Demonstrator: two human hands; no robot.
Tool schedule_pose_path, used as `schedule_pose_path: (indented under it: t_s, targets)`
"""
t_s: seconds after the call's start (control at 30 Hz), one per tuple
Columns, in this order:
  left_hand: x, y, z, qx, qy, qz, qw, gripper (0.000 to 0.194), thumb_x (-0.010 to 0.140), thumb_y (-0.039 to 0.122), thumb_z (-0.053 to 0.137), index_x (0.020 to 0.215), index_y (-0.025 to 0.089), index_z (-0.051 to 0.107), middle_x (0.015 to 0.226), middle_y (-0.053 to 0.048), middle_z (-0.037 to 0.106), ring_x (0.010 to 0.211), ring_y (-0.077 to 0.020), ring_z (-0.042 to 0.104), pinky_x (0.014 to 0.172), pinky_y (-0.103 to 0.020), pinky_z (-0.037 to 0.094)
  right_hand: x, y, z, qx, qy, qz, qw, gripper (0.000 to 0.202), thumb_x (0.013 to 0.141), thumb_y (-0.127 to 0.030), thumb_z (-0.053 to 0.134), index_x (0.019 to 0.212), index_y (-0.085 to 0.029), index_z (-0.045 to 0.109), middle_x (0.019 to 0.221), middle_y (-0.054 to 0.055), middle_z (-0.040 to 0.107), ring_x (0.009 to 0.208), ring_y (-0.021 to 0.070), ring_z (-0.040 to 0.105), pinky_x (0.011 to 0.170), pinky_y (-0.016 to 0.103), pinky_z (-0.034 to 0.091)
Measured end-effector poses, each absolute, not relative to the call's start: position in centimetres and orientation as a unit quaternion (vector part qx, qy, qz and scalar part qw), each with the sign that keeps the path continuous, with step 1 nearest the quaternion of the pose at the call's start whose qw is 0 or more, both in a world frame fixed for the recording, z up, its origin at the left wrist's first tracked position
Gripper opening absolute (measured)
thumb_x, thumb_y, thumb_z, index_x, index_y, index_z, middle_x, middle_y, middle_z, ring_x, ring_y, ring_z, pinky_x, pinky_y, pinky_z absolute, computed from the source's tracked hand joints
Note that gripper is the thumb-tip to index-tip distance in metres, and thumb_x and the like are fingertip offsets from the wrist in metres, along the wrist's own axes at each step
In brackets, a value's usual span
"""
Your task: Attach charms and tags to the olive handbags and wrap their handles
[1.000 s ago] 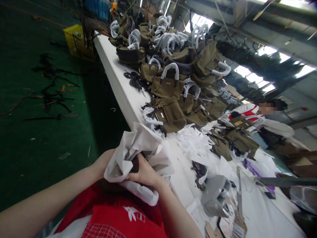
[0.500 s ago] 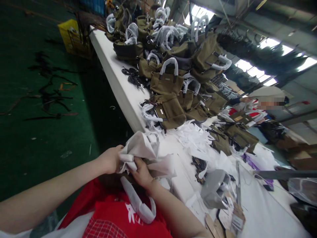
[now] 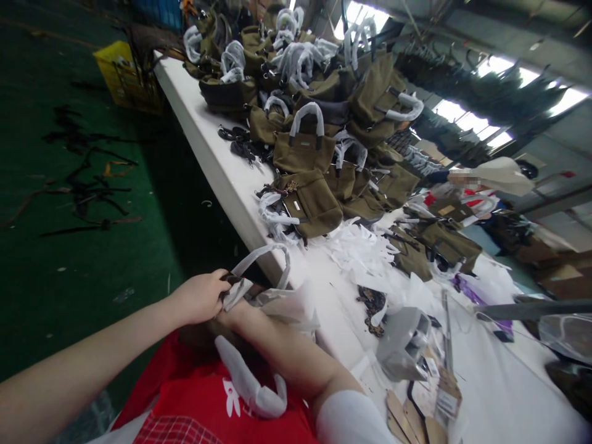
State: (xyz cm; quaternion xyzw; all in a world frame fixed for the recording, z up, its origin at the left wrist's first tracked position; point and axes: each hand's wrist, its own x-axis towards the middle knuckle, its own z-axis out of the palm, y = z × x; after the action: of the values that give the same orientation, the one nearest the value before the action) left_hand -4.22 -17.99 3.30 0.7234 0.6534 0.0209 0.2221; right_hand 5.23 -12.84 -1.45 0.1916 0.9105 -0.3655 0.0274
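Note:
A dark handbag (image 3: 197, 336) rests against my red apron, its body mostly hidden behind my arms. One paper-wrapped handle (image 3: 252, 385) droops over the apron; the other wrapped handle (image 3: 266, 248) arches up on the far side. My left hand (image 3: 206, 297) grips the bag's rim, fingers curled over it. My right hand (image 3: 229, 316) is down in the bag's mouth up to about the wrist, its fingers out of sight. Crumpled white paper (image 3: 237, 293) pokes up between the hands, and more pale paper (image 3: 289, 303) lies beyond the right forearm.
Olive handbags (image 3: 314, 203) with wrapped handles crowd the white table (image 3: 203, 145). White paper scraps (image 3: 361, 250), a grey plastic bag (image 3: 402, 345) and cardboard tags (image 3: 446, 394) lie to the right. A yellow crate (image 3: 113, 74) stands on the floor; a co-worker (image 3: 485, 179) is across the table.
My right hand has gone from holding the crumpled paper above the bag to inside the bag. Most of that paper has dropped from view, and the far handle shows. My left hand now holds the rim.

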Motion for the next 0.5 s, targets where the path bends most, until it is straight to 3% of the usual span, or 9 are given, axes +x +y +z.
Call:
schedule_pose_path:
  t_s: [0.1, 0.23, 0.3, 0.4, 0.5]
  targets:
    - [-5.4, -17.8, 2.7, 0.700, 0.676, 0.000, 0.231, 0.029, 0.080, 0.019, 0.050, 0.098, 0.023, 0.073, 0.117, -0.012, 0.061, 0.090, -0.0263, 0.066, 0.081, -0.040, 0.051, 7.8, -12.8, 1.2, 0.162, 0.927, -0.331, 0.069, 0.016, 0.070, -0.011, 0.073, 0.085, -0.014, 0.068, 0.085, 0.007, 0.069, 0.090, 0.0259, 0.064, 0.085, 0.036, 0.050]
    - [-5.7, -18.0, 2.5, 0.679, 0.697, 0.003, 0.231, 0.033, 0.077, 0.017, 0.052, 0.104, 0.023, 0.071, 0.120, -0.012, 0.059, 0.095, -0.0270, 0.065, 0.084, -0.040, 0.050, 11.5, -12.9, 3.9, 0.227, 0.935, -0.254, -0.096, 0.023, 0.092, -0.023, 0.050, 0.107, -0.017, 0.066, 0.108, 0.012, 0.065, 0.103, 0.0237, 0.059, 0.091, 0.037, 0.048]
    - [-5.9, -18.1, 2.5, 0.681, 0.693, 0.023, 0.236, 0.036, 0.079, 0.017, 0.052, 0.110, 0.024, 0.069, 0.124, -0.010, 0.058, 0.101, -0.0266, 0.064, 0.089, -0.039, 0.048, 12.2, -13.0, 3.4, 0.247, 0.923, -0.258, -0.145, 0.025, 0.093, -0.022, 0.049, 0.113, -0.021, 0.065, 0.117, 0.009, 0.061, 0.109, 0.0209, 0.056, 0.095, 0.034, 0.045]
    - [-5.9, -18.4, 2.7, 0.687, 0.682, 0.033, 0.250, 0.042, 0.081, 0.015, 0.051, 0.118, 0.026, 0.065, 0.128, -0.009, 0.056, 0.106, -0.0255, 0.062, 0.093, -0.038, 0.047, 11.9, -13.1, 0.4, 0.194, 0.928, -0.310, -0.067, 0.020, 0.088, -0.020, 0.057, 0.104, -0.020, 0.069, 0.108, 0.006, 0.065, 0.100, 0.0179, 0.060, 0.090, 0.028, 0.048]
    - [-5.1, -18.6, 3.8, 0.688, 0.695, -0.005, 0.208, 0.047, 0.078, 0.008, 0.048, 0.120, 0.020, 0.063, 0.135, -0.012, 0.052, 0.108, -0.0277, 0.060, 0.094, -0.041, 0.047, 10.7, -13.3, -2.4, 0.120, 0.935, -0.333, -0.002, 0.020, 0.086, -0.020, 0.058, 0.103, -0.017, 0.068, 0.108, 0.006, 0.067, 0.095, 0.0187, 0.062, 0.087, 0.028, 0.049]
